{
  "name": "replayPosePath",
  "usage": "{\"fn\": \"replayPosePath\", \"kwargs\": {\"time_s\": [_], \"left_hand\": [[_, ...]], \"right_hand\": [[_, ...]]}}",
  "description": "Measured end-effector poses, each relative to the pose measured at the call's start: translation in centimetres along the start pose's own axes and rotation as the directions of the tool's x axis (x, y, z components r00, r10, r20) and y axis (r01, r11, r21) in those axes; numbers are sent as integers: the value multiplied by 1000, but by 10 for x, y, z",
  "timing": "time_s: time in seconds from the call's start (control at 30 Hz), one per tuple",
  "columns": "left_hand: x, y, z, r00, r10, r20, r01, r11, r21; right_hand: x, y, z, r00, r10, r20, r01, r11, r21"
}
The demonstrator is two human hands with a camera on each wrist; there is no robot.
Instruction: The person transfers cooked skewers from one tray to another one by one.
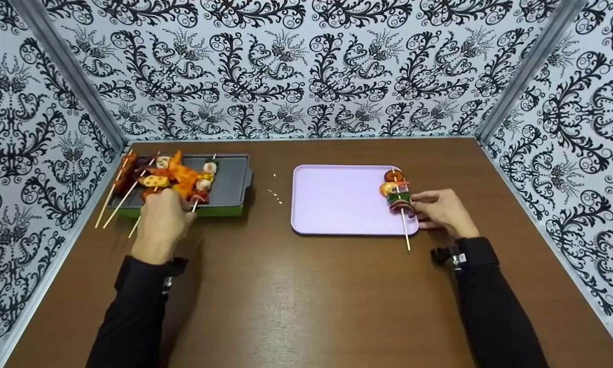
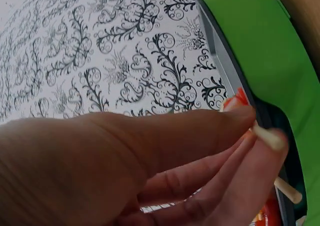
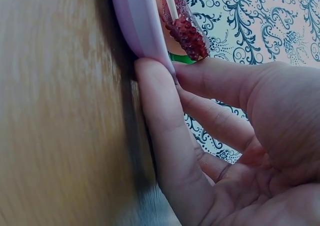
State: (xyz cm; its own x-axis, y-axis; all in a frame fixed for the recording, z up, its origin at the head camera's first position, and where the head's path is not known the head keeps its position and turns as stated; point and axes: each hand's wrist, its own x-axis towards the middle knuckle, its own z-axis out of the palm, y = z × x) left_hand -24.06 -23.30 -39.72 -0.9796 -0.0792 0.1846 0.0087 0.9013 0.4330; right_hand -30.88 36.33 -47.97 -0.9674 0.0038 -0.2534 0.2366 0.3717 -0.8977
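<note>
Before you rise patterned walls (image 1: 296,66), white with black scrollwork, around three sides of the brown wooden tabletop (image 1: 306,286). Your black sleeves (image 1: 495,312) reach in from the near side. On the left part of the tabletop sits a green-sided box (image 1: 232,184) with a flat grey top; to its right, well apart, lies a shallow lilac tray (image 1: 337,199). Your left hand (image 1: 160,220) is at the box's near edge, thumb and finger narrowed to pinch the stick of the rightmost skewer (image 1: 204,184), with its white, yellow and red pieces. Your right hand (image 1: 447,212) holds the tray's right rim between its fingertips. The other loaded skewers (image 1: 183,176), orange, brown and yellow, lie crowded on the left half of the box, several sticks jutting past its near edge. One mixed skewer (image 1: 399,197) rests along the tray's right side, its bare stick crossing the near rim. Smallest are some pale specks (image 1: 275,196) between box and tray.
</note>
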Motion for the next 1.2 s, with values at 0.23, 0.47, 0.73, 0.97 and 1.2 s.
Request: {"fn": "replayPosePath", "kwargs": {"time_s": [0.23,0.47,0.73,0.97,1.2], "left_hand": [[9,-16,-7,976,9,218,7,997,-76],[8,-18,-10,948,-11,318,52,991,-121],[10,-14,-12,948,-18,318,73,984,-162],[10,-12,-10,945,-48,324,118,972,-201],[9,-6,-10,949,-55,310,145,951,-273]], "right_hand": [[1,-1,0,1000,9,8,-9,1000,-2],[2,0,-1,1000,2,9,-2,1000,1],[0,-2,0,999,-31,13,31,999,-18],[0,0,1,1000,-8,-2,8,1000,-7],[0,-2,0,1000,-14,-1,14,1000,-17]]}}
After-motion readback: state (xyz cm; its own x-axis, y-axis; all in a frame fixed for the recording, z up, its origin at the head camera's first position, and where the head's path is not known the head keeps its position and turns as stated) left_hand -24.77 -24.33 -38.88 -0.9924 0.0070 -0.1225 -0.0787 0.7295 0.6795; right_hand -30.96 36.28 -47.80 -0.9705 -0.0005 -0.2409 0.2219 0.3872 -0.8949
